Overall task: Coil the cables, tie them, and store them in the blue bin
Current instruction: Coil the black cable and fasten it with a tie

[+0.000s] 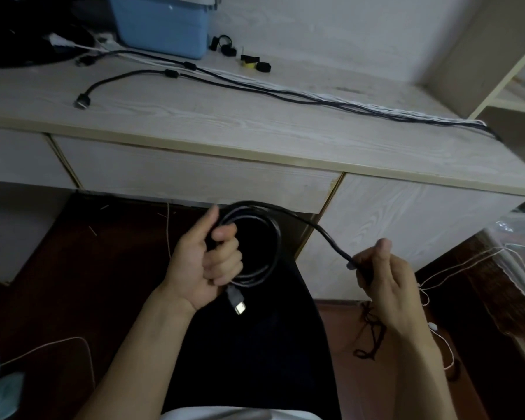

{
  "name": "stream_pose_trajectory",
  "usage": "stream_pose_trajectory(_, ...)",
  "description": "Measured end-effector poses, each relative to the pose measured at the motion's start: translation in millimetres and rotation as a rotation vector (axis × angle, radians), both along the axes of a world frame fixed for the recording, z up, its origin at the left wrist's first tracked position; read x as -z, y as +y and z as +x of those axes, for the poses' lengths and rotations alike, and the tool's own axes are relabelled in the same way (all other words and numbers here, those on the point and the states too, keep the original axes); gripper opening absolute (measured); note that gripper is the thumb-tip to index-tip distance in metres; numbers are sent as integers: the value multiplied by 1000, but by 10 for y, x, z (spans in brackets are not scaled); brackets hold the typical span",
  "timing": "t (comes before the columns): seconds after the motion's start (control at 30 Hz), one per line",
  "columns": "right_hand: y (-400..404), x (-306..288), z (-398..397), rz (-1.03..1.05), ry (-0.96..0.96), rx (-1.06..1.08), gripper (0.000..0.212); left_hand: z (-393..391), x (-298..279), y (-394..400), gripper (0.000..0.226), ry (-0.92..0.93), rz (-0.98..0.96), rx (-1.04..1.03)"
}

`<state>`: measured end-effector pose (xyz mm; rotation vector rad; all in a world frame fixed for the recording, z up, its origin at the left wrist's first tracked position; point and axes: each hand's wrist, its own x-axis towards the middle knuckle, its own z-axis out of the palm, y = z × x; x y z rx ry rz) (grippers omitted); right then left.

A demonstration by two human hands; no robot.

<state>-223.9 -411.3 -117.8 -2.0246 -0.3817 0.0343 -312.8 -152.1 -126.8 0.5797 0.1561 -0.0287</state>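
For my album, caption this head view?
Left hand holds a coiled black cable; right hand grips its end.

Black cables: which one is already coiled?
The black cable held in the left hand, its free end in the right hand; the desk cables lie straight.

- Head-worn wide-angle camera looks forward and steeply down, close over the left hand (208, 262) and right hand (382, 274).
- The desk (255, 122) and blue bin (161, 24) sit farther off, toward the frame's top.
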Motion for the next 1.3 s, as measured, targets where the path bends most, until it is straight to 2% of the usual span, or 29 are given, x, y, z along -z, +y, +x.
stream_pose_trajectory(0.07, -63, -6, 29, -30, 44, -29, 53, 24, -16, 58, 50, 25, -64, -161)
stream_pose_trajectory(0.13, -92, 12, 62, -113, 10, -63, 30, 12, 14, 104, 51, 22, -98, -274)
stream_pose_trajectory(0.2, -57, 61, 84, -150, -59, -59, 11, -15, 53, 118, 53, -6, -132, -315)
stream_pose_trajectory(0.23, -13, 92, 88, -153, -85, -56, 8, -21, 66, 117, 54, -18, -152, -317)
stream_pose_trajectory(0.33, 119, 197, 65, -166, -30, -119, 11, -16, 83, 100, 55, -6, -202, -320)
stream_pose_trajectory(0.4, 211, 284, 1, -187, 15, -188, 22, -7, 94, 81, 55, 19, -219, -330)
stream_pose_trajectory(0.53, 415, 432, -128, -97, 20, -53, 37, 23, 137, 8, 54, 101, -132, -311)
stream_pose_trajectory(0.7, 517, 381, -218, 120, 39, 136, 26, 24, 244, -55, 51, 140, -97, -284)
stream_pose_trajectory(0.83, 440, 371, -149, -2, -26, 136, 28, 16, 273, -8, 52, 129, -190, -336)
stream_pose_trajectory(0.93, 374, 376, -60, -155, 90, 33, 36, 14, 249, 32, 52, 114, -282, -415)
stream_pose_trajectory(1.03, 369, 405, -57, -276, 297, -175, 38, 43, 220, 35, 54, 81, -381, -493)
stream_pose_trajectory(1.1, 373, 441, -87, -414, 339, -303, 40, 80, 202, 32, 54, 68, -397, -534)
stream_pose_trajectory(1.2, 414, 374, -155, -522, 318, -492, 37, 133, 179, -1, 42, 65, -271, -573)
stream_pose_trajectory(1.3, 504, 228, -267, -544, 263, -668, 23, 157, 217, -102, 30, 62, 34, -593)
